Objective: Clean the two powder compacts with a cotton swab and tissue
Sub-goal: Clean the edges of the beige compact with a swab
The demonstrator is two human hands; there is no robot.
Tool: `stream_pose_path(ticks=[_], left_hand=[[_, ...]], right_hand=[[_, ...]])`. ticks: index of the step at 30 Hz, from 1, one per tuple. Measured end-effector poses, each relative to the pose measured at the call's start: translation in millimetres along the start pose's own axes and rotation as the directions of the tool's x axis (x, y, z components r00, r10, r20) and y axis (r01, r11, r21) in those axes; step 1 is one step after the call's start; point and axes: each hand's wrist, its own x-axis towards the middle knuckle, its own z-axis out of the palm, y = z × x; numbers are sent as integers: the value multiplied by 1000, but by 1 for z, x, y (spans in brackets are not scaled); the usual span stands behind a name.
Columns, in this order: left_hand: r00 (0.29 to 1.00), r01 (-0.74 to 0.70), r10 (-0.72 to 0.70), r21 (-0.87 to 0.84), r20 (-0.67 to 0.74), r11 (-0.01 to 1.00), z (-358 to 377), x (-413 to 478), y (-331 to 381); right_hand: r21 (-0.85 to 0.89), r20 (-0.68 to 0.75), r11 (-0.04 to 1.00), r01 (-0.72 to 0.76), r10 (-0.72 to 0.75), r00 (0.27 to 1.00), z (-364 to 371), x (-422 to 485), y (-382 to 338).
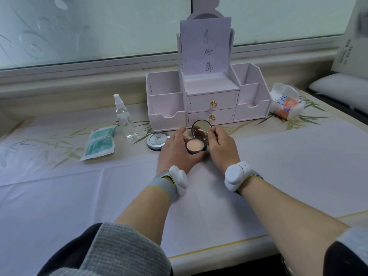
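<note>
**Swab across the mirror of the open compact**

The fingers [216, 130] of my right hand [221, 145] pinch one end of the cotton swab [202, 131]. Its long axis lies almost level, running right to left. The cotton tip points left and sits in front of the round mirror lid [200, 126]. I cannot tell whether the tip touches the glass.

My left hand [175, 151] curls round the base of the open compact [196, 147]. The fingers are at its far left side and the thumb runs along its near edge. The compact rests on the bench [278, 166] between my two hands. Its pan of peach powder faces up and its lid stands upright at the back, with the mirror towards me.

The second compact [158, 140] lies closed and flat just left of my left hand, silver lid up. Further left a clear spray bottle [123, 118] stands upright, and beside it lies a flat green sealed packet [100, 143].

Behind the open compact stands a pale pink organiser [207, 100] with two drawers, brass knobs and open side bins. A card with handwriting is propped in its top. To its right, near the bench's far edge, lies an opened tissue pack [286, 104]. A white wrist device [236, 177] is strapped on each arm.
</note>
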Motion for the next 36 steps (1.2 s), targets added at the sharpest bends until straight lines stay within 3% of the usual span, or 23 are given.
stream_pose_path(ticks=[8,12,16,27,36], left_hand=[[998,-56,55,39,25,998,0,-3,0],[998,-57,56,28,34,998,-3,-2,0],[998,-52,52,-4,29,999,-3,-2,0],[999,16,-14,-48,38,999,-2,-2,-1],[999,9,-7,-60,32,998,-5,-3,-1]], right_hand=[[22,-17,999,33,-33,999,0,1,1],[114,-68,993,21,-13,998,-1,4,5],[36,-69,993,110,-107,992,0,3,4],[228,-21,970,-80,87,996,-6,-1,-4],[165,-1,986,-17,17,1000,-4,0,3]])
